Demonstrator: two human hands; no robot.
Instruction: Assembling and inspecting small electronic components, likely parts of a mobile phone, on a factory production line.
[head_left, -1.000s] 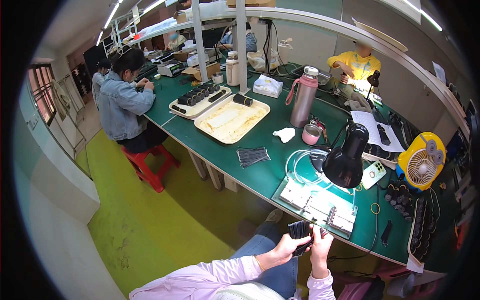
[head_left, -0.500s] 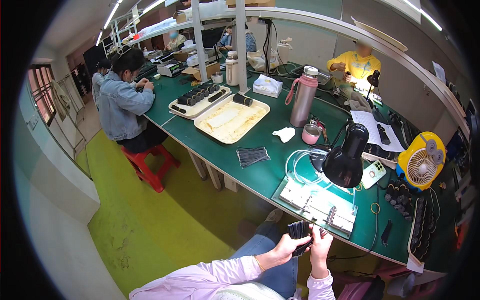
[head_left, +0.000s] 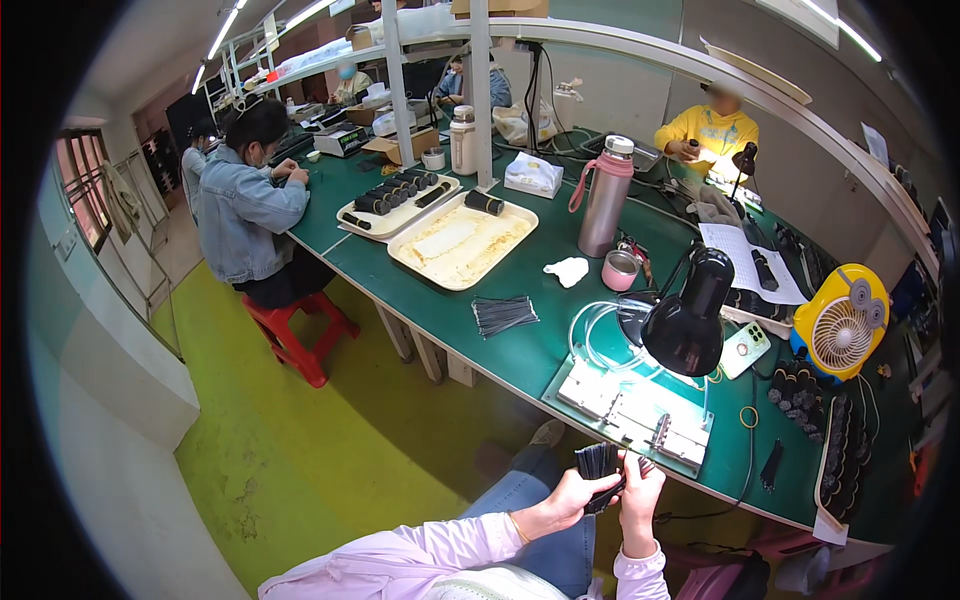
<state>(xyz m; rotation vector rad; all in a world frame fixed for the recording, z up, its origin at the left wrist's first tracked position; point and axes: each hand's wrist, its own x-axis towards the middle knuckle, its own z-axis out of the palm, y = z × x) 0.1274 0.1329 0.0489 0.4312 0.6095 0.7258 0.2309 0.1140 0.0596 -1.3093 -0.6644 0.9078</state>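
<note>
Above my lap, at the near edge of the bench, my left hand point(head_left: 568, 497) is closed around a thick bundle of short black wires point(head_left: 596, 462), whose ends fan out above the thumb. Right beside it, my right hand point(head_left: 641, 492) is closed too, its fingertips pinching dark wire ends next to the bundle. How many strands it grips is too small to tell. Just beyond both hands lies a metal fixture point(head_left: 632, 408) with pale blocks, lit by a black desk lamp point(head_left: 690, 318). Another pile of black wires point(head_left: 505, 315) rests on the green bench to the left.
Two cream trays, one nearly bare point(head_left: 465, 243) and one bearing black rolls point(head_left: 395, 192), stand at the far left. A steel bottle point(head_left: 606, 200), a pink cup point(head_left: 620, 270), a phone point(head_left: 746, 349) and a yellow fan point(head_left: 845, 325) stand around the lamp. Co-workers sit along the bench.
My hands hold nearly the same place and grip on the wires. Across the bench, the person in yellow has shifted their hands slightly.
</note>
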